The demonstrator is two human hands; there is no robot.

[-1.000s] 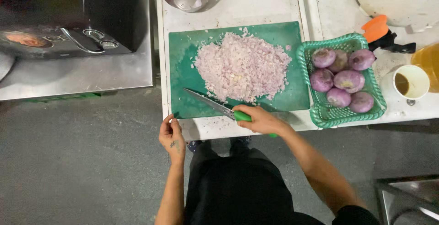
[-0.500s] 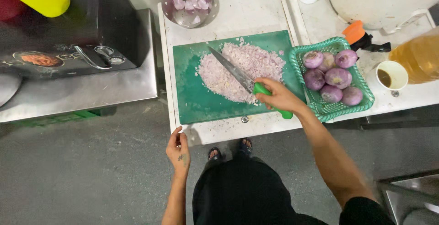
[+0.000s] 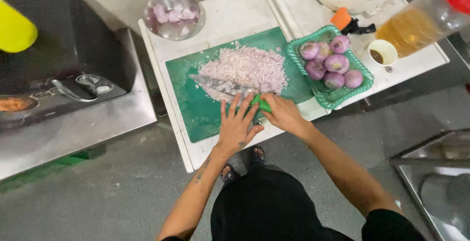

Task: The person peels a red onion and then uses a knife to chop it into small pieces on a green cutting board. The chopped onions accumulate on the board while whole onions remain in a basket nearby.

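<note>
Left hand (image 3: 236, 126) has come up from hanging below the table and now lies fingers-spread on the knife (image 3: 230, 90); right hand (image 3: 283, 113) grips its green handle. Chopped onion (image 3: 247, 69) sits mid-frame on the cutting board (image 3: 193, 111), so chopping looks underway.

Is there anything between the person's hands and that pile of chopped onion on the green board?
Nothing visible blocks it. The right hand holds the green-handled knife, whose blade lies against the chopped onion pile. The left hand rests open on the green cutting board just below the pile.
</note>
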